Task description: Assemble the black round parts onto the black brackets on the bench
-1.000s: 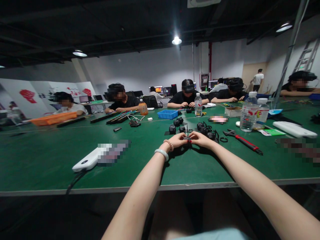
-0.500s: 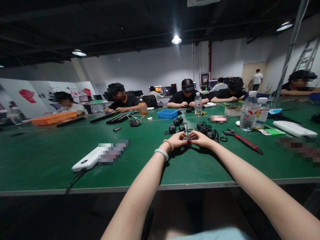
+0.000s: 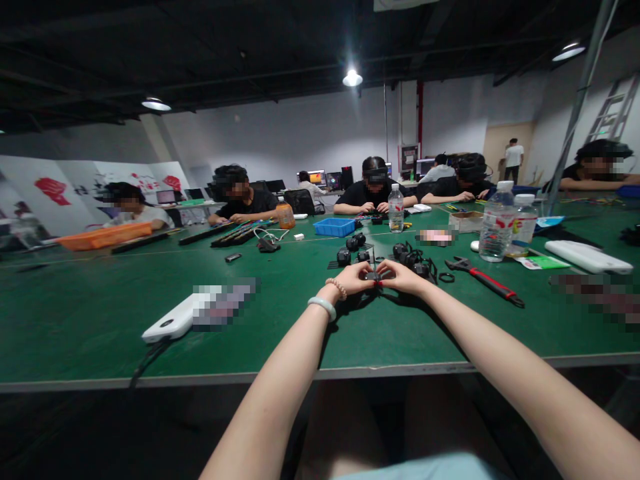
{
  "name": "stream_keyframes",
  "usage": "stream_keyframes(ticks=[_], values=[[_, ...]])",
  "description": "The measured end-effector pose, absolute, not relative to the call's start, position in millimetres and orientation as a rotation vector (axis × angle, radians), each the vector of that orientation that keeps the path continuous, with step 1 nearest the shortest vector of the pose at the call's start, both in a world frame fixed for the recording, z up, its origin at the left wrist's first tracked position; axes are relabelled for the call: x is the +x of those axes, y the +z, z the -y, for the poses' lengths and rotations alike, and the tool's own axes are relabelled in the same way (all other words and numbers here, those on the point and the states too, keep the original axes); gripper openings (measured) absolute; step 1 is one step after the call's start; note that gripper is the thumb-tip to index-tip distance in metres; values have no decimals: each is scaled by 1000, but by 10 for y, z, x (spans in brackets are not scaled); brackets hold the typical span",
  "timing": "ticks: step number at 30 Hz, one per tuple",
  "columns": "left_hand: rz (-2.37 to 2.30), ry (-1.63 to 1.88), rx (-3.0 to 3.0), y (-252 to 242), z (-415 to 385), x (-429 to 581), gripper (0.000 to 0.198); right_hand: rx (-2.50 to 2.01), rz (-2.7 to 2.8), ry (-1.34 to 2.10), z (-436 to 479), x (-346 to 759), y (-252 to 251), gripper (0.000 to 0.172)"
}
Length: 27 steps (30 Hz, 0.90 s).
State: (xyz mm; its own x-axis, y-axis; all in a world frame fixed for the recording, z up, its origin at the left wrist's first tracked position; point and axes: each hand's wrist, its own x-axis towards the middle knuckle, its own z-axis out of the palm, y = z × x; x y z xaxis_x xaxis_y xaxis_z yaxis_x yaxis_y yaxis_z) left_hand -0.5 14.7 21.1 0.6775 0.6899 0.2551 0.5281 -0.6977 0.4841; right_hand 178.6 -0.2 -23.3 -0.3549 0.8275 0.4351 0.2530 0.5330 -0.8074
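Observation:
My left hand and my right hand meet over the table, fingertips curled in from both sides. Between them they pinch a small dark part, mostly covered by the fingers, so its kind cannot be made out. Just beyond the hands lie several black knob-like parts: one group is by the left fingers, another by the right. A black ring rests to the right of my right hand. An adjustable wrench with a red and black handle lies farther right.
On the green table a white power bank with a cable lies left. A blue tray and a water bottle stand beyond the hands. Larger bottles stand right. An orange tray is far left. Co-workers sit across the table.
Both hands keep nearly the same place and hold on the small dark part. The whole view has shifted very slightly.

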Motion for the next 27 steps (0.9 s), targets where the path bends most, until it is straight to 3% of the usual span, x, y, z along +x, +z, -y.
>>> stream_keyframes(ticks=[27], values=[[-998,600,2521,183,-176,-10,33,-896,1868,813,49,1786,-199,30]])
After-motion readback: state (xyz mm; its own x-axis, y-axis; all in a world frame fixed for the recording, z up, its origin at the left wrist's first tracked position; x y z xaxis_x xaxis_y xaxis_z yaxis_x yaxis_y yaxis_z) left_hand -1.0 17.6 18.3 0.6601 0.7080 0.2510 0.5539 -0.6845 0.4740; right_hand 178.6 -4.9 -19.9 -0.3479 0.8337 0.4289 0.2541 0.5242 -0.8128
